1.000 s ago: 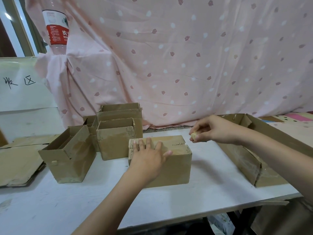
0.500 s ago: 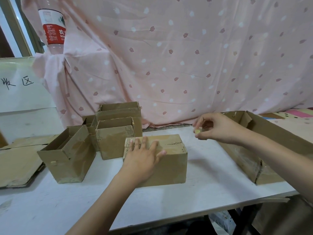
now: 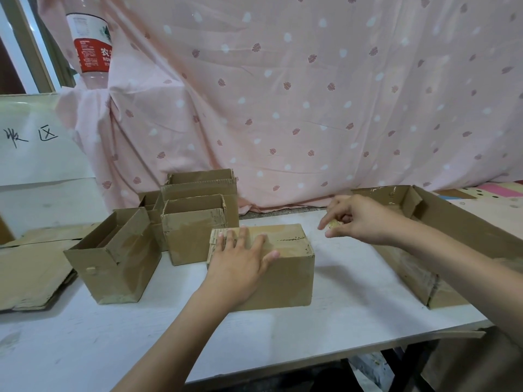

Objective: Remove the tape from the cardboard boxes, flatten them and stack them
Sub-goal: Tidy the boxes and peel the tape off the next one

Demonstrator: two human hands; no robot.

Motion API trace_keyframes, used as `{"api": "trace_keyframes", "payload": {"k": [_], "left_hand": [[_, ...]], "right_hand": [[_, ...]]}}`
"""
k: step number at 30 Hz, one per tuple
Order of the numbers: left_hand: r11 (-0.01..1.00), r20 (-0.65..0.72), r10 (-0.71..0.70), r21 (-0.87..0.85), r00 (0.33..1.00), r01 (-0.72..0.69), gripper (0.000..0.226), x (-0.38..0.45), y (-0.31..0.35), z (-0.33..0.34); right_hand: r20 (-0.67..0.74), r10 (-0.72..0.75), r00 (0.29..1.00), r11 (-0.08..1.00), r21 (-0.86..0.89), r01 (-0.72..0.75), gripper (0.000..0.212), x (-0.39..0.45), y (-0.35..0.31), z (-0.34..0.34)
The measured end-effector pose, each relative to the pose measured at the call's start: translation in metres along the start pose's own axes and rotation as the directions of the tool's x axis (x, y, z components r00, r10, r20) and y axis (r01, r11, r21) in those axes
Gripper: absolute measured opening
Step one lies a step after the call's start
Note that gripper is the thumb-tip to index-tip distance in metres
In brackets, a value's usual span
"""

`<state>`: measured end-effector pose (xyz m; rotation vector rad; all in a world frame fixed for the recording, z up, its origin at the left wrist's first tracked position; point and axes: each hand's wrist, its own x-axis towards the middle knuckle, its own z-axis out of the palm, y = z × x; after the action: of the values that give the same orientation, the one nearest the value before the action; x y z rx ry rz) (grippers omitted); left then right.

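At the middle of the frame, the left hand (image 3: 240,258) lies flat with its fingers spread on top of a closed box (image 3: 283,267) that sits on the white table (image 3: 85,335). Just right of the box and a bit farther back, the right hand (image 3: 359,219) pinches a small ball of tape (image 3: 334,223) in its fingertips, held above the table near a big open box (image 3: 441,236) at the right. Farther back on the left stand open boxes (image 3: 195,222), with flat cardboard (image 3: 31,264) at the left edge and a pink cloth (image 3: 311,94) behind.
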<state>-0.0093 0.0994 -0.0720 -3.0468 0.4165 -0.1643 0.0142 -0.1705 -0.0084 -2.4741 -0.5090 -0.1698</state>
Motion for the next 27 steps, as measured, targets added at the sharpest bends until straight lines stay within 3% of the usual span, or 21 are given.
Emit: {"api": "trace_keyframes", "payload": {"k": [5,10,14,17,22,27], "left_hand": [[1.0,-0.009,0.002,-0.003,1.0,-0.002,0.069,0.0,-0.002,0.002],[1.0,-0.012,0.006,-0.012,1.0,-0.006,0.07,0.0,-0.002,0.002],[1.0,-0.012,0.012,-0.024,1.0,-0.012,0.066,-0.001,-0.002,0.002],[0.999,-0.024,0.024,-0.038,0.999,-0.025,0.074,-0.002,-0.004,0.002],[0.996,-0.113,0.041,-0.074,0.993,-0.049,0.1,-0.005,-0.02,0.008],[0.986,-0.124,0.044,-0.152,0.991,-0.063,0.112,-0.006,-0.035,0.01]], "right_hand": [[0.01,0.048,0.999,0.987,0.151,-0.049,0.02,-0.002,-0.004,0.005],[0.061,0.081,0.995,0.992,0.091,-0.087,0.013,-0.005,-0.006,0.006],[0.059,0.06,0.996,0.992,0.105,-0.066,0.032,-0.006,-0.003,0.016],[0.065,0.014,0.998,0.999,0.039,-0.016,0.026,-0.007,-0.004,0.022],[-0.011,0.033,0.999,0.956,0.293,-0.029,0.019,-0.017,-0.006,0.033],[-0.047,0.008,0.999,0.933,0.359,0.009,0.016,-0.025,-0.001,0.048]]}}
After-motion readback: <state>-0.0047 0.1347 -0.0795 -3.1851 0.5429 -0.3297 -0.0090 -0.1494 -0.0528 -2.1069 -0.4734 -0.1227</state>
